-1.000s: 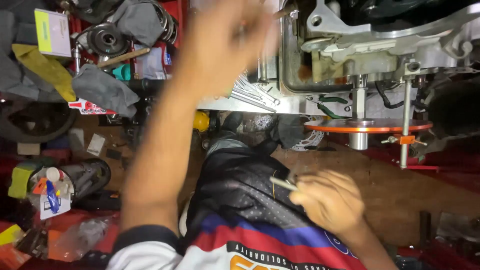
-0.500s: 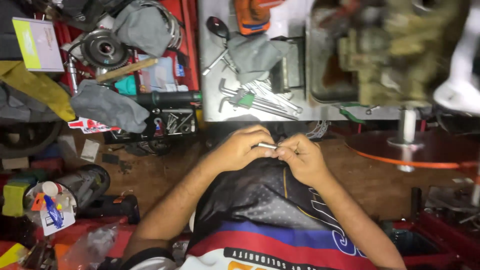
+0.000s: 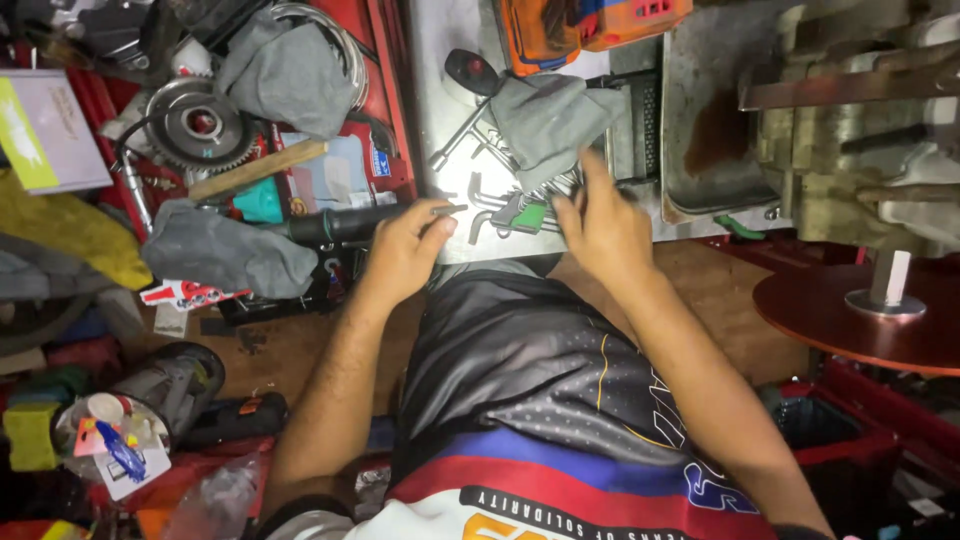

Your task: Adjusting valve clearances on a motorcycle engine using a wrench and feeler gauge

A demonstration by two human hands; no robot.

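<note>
Left hand (image 3: 405,250) pinches a small metal pin (image 3: 448,209) — long axis level, pointing right. Right hand (image 3: 600,222), fingers spread, touches the hex keys (image 3: 520,205) on the metal worktop (image 3: 440,60) — nearer them.

Landmark: the metal tray (image 3: 440,60), beyond the person's knees.
On the tray: a set of hex keys (image 3: 510,205) lay near its front edge; a rag (image 3: 550,115) lay behind them; a power tool (image 3: 585,25) sat at the tray's far end.
Left hand (image 3: 405,250): at the tray's front left corner, pinching a small pin (image 3: 447,209).
Right hand (image 3: 600,225): over the hex keys, at the tray's front edge.
Left of the tray: a gear (image 3: 195,125), a hammer (image 3: 255,170) and a second rag (image 3: 225,250).
Right of the tray: an engine block (image 3: 850,120).
</note>
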